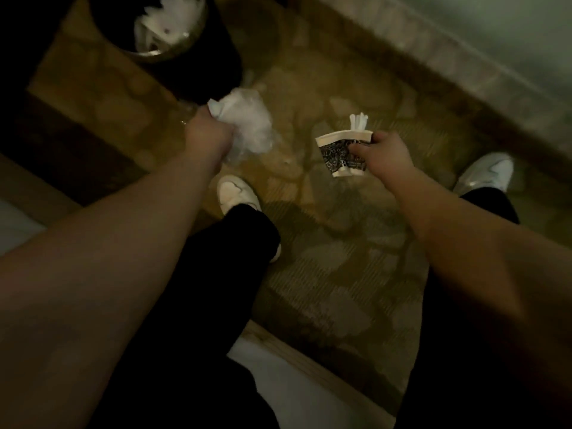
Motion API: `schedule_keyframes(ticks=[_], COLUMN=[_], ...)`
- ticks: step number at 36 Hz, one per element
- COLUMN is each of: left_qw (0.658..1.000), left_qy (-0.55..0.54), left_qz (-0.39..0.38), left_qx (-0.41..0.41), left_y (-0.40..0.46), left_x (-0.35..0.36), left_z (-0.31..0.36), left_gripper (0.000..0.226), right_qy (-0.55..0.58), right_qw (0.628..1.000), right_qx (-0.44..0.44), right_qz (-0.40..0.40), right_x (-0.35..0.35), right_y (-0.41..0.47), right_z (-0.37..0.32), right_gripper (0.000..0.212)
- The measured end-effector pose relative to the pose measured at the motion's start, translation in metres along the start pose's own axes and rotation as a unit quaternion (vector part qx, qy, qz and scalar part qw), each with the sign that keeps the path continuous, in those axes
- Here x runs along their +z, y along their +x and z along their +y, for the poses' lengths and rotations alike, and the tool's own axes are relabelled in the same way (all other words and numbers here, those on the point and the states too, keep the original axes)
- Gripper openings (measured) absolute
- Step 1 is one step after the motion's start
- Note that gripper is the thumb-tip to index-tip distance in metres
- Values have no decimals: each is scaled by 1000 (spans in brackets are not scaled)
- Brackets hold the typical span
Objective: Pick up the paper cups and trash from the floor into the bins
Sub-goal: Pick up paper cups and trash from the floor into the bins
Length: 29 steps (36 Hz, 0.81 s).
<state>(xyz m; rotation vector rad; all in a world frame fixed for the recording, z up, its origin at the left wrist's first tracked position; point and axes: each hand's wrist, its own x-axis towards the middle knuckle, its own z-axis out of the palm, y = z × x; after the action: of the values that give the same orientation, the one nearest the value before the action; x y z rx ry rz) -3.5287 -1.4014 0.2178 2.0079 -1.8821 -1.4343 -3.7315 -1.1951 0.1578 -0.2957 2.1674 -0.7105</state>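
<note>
My left hand [208, 134] grips a crumpled wad of white tissue and clear plastic [247, 122] just in front of a black bin [198, 51]. The bin stands at the upper left and has white trash inside. My right hand [383, 154] holds a paper cup [340, 153] with a dark pattern and cream rims, tilted on its side. White paper sticks [359, 120] poke out of the cup's mouth. Both hands are held above the patterned carpet [325, 258].
My two white shoes [236, 191] [483, 173] and black trousers stand on the carpet. A pale bed skirt or wall [464, 63] runs along the upper right. Dark furniture [46, 134] lies at the left, and a white surface with a wooden edge [278, 360] at the bottom.
</note>
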Motion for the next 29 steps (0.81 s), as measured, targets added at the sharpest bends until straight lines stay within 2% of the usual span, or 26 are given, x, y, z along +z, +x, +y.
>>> schedule_keyframes(ticks=[3,5,9,12,15,18,21,24,29], left_qw=[1000,997,993,989,989,989,989,986,981], left_qy=[-24,-68,-102,-124,-99,-70,-27,27,60], left_qz=[0,36,27,57,91,111,123,138,153], left_qx=[13,28,45,52,62,71,76,91,105], left_y=[-4,-5,-1,19,46,77,113,151,205], left_x=[-17,-81,-93,-128,-150,-166,-171,-167,-157], left_z=[13,24,28,33,46,55,63,68,87], left_gripper=[42,40,36,40,42,38,44,44,35], right_qy=[-3,-6,-2,-8,-9,-70,-175,-285,-388], right_qw=[999,994,991,983,975,962,936,893,829], right_qx=[-39,-106,-127,-172,-205,-246,-286,-333,-393], right_qz=[4,-18,-52,-70,-84,-99,-106,-100,-89], right_x=[-9,2,4,21,37,53,67,82,103], right_y=[-11,-27,-29,-30,-16,6,32,63,108], right_z=[-41,-115,-148,-205,-256,-294,-329,-358,-385], right_gripper=[41,34,30,32,35,36,35,38,46])
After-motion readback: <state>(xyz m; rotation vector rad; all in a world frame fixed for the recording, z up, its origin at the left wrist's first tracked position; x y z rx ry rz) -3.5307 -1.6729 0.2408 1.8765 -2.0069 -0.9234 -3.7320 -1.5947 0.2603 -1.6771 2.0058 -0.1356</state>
